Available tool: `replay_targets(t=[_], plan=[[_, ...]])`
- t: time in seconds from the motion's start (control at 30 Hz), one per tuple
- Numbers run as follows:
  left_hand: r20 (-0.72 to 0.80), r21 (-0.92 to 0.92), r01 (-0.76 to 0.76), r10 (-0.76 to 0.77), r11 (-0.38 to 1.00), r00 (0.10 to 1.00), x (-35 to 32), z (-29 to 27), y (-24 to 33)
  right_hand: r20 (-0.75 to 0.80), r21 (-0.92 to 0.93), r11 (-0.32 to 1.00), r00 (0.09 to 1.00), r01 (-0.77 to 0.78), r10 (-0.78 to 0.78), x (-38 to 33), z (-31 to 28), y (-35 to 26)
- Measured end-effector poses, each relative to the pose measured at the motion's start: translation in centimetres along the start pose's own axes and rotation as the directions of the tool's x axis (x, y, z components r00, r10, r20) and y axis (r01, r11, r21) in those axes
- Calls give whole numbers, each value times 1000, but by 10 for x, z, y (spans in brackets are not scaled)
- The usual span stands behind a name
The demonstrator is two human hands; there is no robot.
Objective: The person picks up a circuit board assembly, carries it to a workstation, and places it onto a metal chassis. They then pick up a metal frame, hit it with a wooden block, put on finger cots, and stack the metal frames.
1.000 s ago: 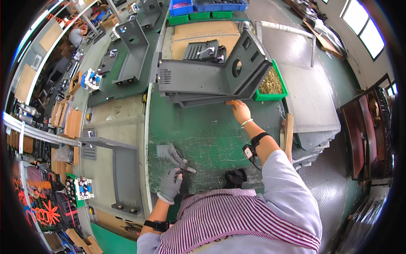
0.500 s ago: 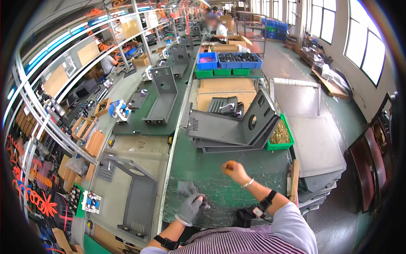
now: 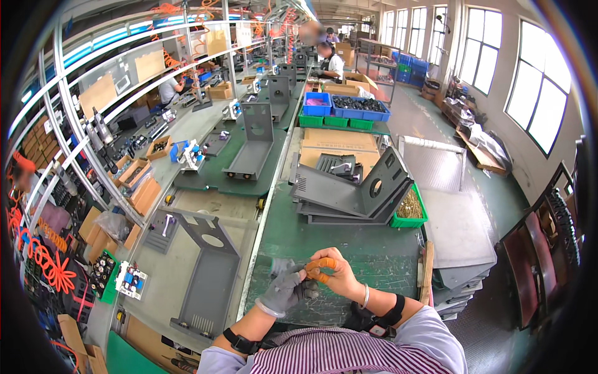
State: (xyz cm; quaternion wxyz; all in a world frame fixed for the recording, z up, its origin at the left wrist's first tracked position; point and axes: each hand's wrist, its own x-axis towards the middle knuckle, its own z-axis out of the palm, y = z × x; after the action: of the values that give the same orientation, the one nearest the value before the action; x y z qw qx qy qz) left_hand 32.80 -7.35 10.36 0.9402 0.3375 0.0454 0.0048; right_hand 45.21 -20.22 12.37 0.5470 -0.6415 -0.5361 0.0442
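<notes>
Over the green bench top, my two hands meet at the fingertips. My left hand wears a grey glove, and its fingers are closed in a pinch. Orange finger covers show on my right hand, whose fingers are also closed, against the left fingertips. Whatever lies between them is too small or hidden to name. Just beyond my left hand lies a grey piece of fabric, perhaps a glove. Farther off rests a stack of bent dark grey metal brackets, beside a green bin of small brass-coloured parts.
Left of the bench runs a line bearing an upright grey bracket and, farther along, another bracket. Blue bins stand at the far end. A wooden strip edges the bench at right, next to stacked grey sheets.
My right hand has come left and nearer, from apart over the bench to touching my left hand's fingertips. My left hand stays near the same spot. The view has shifted slightly.
</notes>
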Motion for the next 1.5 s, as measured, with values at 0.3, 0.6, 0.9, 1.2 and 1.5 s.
replay_targets(t=[0.3,0.6,0.9,1.2,1.5], plan=[[-91,-4,-151,150,989,985,-22,15,16,19,81,997,1000,2,-3,-1,13,-16],[-122,90,-153,163,984,979,-28,10,13,51,26,997,996,68,-69,1,11,-32],[-82,197,-360,381,912,921,-23,7,15,198,275,944,950,184,-243,4,-8,-42],[69,211,-299,290,931,954,-26,30,34,209,837,465,955,-287,212,10,-23,-17],[39,275,-257,256,926,966,-17,28,31,162,397,888,970,-231,180,9,-13,-30]])
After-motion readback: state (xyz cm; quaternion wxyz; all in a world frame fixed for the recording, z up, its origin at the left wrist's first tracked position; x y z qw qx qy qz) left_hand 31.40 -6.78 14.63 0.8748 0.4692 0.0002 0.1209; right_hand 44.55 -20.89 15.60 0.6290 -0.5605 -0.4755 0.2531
